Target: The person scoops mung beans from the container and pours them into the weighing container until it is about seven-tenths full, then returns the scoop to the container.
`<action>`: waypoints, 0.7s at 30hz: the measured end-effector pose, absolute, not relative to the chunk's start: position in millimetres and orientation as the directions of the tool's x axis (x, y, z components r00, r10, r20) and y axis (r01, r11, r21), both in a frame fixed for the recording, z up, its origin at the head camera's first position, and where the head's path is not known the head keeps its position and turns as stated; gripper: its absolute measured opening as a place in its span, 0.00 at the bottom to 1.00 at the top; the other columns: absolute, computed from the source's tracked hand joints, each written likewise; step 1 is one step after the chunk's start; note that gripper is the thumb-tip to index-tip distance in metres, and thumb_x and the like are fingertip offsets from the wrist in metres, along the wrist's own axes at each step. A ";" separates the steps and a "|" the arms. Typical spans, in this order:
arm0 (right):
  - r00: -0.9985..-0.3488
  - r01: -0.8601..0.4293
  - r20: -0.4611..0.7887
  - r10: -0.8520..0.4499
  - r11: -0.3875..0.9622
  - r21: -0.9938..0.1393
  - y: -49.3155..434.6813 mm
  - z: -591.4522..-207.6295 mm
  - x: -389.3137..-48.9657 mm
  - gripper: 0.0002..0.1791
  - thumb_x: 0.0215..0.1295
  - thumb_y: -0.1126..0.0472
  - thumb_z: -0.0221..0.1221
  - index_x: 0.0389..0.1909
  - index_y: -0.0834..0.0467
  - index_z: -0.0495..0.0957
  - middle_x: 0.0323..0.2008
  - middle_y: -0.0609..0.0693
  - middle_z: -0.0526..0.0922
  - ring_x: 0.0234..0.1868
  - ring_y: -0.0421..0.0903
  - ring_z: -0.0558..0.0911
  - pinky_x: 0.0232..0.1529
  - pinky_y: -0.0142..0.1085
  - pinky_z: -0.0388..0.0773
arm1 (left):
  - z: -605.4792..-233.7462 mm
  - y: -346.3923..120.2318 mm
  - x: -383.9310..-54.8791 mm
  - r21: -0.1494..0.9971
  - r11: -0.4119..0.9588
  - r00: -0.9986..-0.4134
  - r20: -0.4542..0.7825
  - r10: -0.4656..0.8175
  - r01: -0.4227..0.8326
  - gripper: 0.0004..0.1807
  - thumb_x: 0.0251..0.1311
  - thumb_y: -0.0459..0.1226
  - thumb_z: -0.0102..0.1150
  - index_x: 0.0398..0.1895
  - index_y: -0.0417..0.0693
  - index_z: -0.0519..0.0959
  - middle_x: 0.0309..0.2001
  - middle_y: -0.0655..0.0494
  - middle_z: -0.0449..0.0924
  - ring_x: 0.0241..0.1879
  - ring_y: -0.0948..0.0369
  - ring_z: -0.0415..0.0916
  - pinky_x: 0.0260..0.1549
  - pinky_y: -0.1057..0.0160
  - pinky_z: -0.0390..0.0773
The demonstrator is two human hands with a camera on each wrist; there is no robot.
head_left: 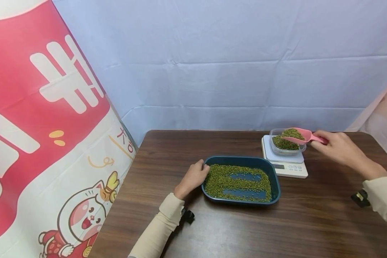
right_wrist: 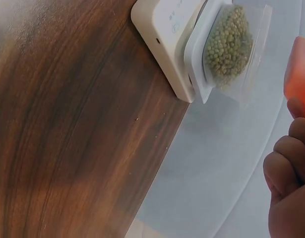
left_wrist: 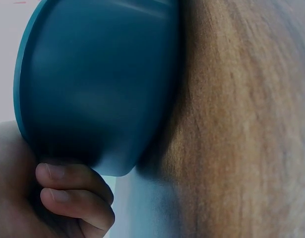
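Observation:
My right hand (head_left: 340,147) grips the handle of a pink scoop (head_left: 306,134) heaped with green mung beans. The scoop is above a clear plastic container (head_left: 287,152) that holds more mung beans (right_wrist: 229,47). Under the container is a white kitchen scale (head_left: 290,170); its display cannot be read. At the left end of a dark blue tray (head_left: 242,161), my left hand (head_left: 193,176) holds the rim, fingers curled against the outer wall in the left wrist view. Mung beans (head_left: 224,175) lie in the tray, with two bare strips of its bottom showing.
The brown wooden table (head_left: 245,229) carries everything. A pale cloth (head_left: 219,86) hangs behind its far edge, and a red and white printed banner (head_left: 22,89) hangs at the left. A few loose specks (right_wrist: 137,119) lie on the table near the scale.

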State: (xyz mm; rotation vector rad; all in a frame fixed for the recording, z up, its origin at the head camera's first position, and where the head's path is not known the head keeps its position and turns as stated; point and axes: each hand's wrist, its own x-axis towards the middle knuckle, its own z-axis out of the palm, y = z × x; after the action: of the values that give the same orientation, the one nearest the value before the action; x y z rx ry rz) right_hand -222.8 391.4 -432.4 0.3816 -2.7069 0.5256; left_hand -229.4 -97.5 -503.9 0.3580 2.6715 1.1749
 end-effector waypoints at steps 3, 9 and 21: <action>-0.907 -0.310 0.380 -0.184 0.901 -0.303 394.4 -432.6 -222.3 0.04 0.70 0.61 0.64 0.36 0.55 0.79 0.21 0.43 0.62 0.22 0.34 0.59 0.27 0.34 0.55 | -503.9 -97.2 -229.5 0.741 0.657 -0.951 -0.085 0.297 0.139 0.16 0.83 0.44 0.41 0.33 0.50 0.64 0.25 0.58 0.60 0.23 0.60 0.56 0.27 0.61 0.62; -0.918 -0.296 0.350 -0.187 0.910 -0.291 398.8 -432.7 -221.1 0.07 0.72 0.59 0.64 0.41 0.59 0.83 0.22 0.44 0.65 0.22 0.36 0.61 0.27 0.34 0.57 | -504.7 -97.1 -229.7 0.740 0.658 -0.952 -0.082 0.294 0.140 0.15 0.83 0.44 0.41 0.33 0.50 0.64 0.24 0.58 0.60 0.23 0.60 0.57 0.27 0.62 0.62; -0.933 -0.280 0.302 -0.196 0.923 -0.265 403.5 -432.2 -223.3 0.15 0.72 0.56 0.64 0.47 0.64 0.85 0.22 0.44 0.69 0.24 0.39 0.64 0.29 0.36 0.59 | -505.4 -97.3 -229.9 0.740 0.658 -0.950 -0.087 0.299 0.139 0.16 0.83 0.44 0.41 0.33 0.50 0.64 0.24 0.58 0.59 0.22 0.60 0.56 0.26 0.61 0.62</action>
State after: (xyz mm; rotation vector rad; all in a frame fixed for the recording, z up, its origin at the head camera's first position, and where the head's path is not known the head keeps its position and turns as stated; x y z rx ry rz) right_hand -223.3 403.5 -432.2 0.3545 -2.8113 0.4455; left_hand -229.9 -97.3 -505.4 0.3577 2.6733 1.1681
